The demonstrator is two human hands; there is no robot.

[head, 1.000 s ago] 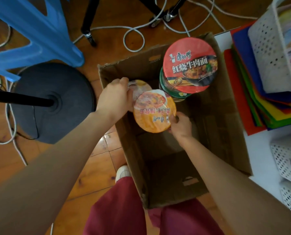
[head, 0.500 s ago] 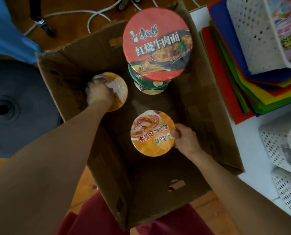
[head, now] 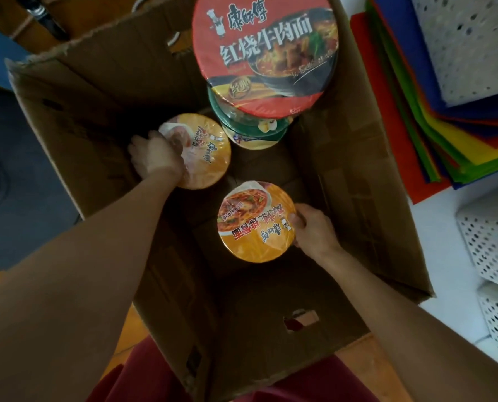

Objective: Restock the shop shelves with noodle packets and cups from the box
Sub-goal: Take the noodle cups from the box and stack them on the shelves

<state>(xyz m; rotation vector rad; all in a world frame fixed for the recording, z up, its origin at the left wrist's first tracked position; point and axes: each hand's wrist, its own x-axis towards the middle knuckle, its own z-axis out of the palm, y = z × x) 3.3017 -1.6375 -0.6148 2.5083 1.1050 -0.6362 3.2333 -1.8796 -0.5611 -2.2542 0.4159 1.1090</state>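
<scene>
Cardboard box (head: 357, 198) stands open on the wooden floor (head: 360, 358) and holds all the noodle cups in view. Biggest among them is the red-lidded cup (head: 266, 53), topping a stack at the far wall over a green-lidded cup (head: 239, 126) (a yellow rim peeks out beneath that). Lower inside, and apart from each other, are two smaller cups: the left hand (head: 155, 155) curls its fingers over the left rim of the farther orange cup (head: 210, 152), and the right hand (head: 314, 230) pinches the nearer orange cup (head: 256, 221) at its right rim, thumb on the lid.

Noodle cups (head: 256, 221) inside box (head: 357, 184)
</scene>
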